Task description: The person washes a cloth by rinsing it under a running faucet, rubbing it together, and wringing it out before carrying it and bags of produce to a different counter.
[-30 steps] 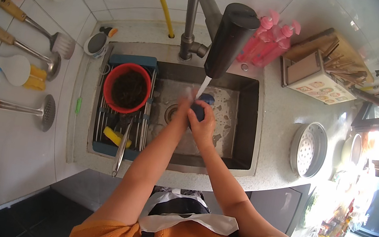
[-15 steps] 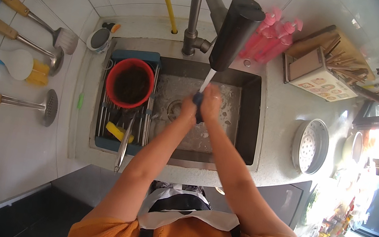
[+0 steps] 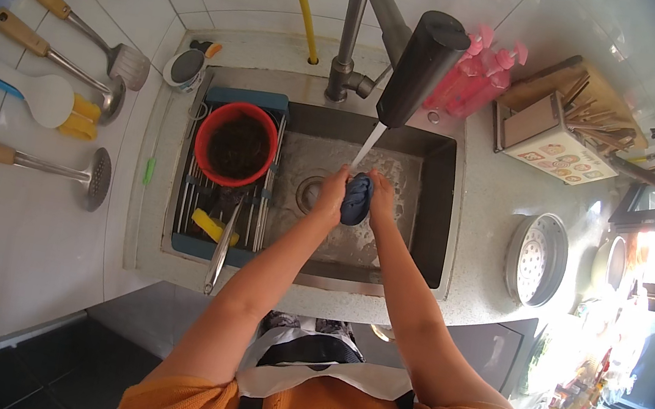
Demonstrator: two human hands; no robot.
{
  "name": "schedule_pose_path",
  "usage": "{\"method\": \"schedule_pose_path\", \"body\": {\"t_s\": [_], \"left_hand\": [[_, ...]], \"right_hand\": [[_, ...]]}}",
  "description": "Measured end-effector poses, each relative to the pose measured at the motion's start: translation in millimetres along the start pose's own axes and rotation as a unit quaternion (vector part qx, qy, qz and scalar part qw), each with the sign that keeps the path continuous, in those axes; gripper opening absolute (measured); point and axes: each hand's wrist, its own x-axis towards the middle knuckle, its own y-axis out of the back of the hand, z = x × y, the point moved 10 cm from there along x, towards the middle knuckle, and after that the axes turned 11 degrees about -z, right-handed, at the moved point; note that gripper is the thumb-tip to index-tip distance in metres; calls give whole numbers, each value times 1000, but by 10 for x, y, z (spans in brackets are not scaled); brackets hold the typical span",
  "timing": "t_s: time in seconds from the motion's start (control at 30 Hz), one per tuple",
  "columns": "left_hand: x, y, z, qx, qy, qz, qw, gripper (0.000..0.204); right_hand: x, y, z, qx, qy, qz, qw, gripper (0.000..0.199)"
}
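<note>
A bunched, twisted dark blue cloth (image 3: 356,200) is held over the sink (image 3: 434,213). My left hand (image 3: 332,195) closes on its left side. My right hand (image 3: 382,198) grips it from the right, and the fingers of both hands are partly hidden behind the cloth. From the dark spout of the faucet (image 3: 425,66), a stream of water (image 3: 367,149) runs down to the top of the cloth and my fingertips. Wet patches and suds show on the sink bottom around the drain (image 3: 309,193).
Across the sink's left side lies a drying rack (image 3: 246,97) with a red pot (image 3: 274,149) and a yellow sponge (image 3: 208,225). Pink pump bottles (image 3: 476,78) and a chopstick holder (image 3: 547,141) stand behind, right. A steamer tray (image 3: 537,259) rests on the right counter. Utensils (image 3: 88,38) hang left.
Both hands have drawn slightly nearer to me, and the cloth between them now shows as a larger twisted bundle. The view has shifted slightly; the water still runs.
</note>
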Motion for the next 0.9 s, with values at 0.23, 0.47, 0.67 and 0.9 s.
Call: {"method": "schedule_pose_path", "body": {"t_s": [0.23, 0.47, 0.67, 0.9], "left_hand": [[-360, -32, 628, 76, -142, 67, 985, 26], [-587, 123, 634, -11, -252, 61, 966, 11], [-545, 649, 90, 48, -28, 73, 996, 36], [-522, 109, 130, 153, 9, -149, 977, 64]], "right_hand": [[-572, -317, 30, 10, -165, -110, 980, 36], [-335, 35, 703, 328, -227, 76, 914, 31], [-265, -286, 96, 476, -163, -37, 864, 35], [-506, -550, -325, 450, -168, -119, 869, 39]]}}
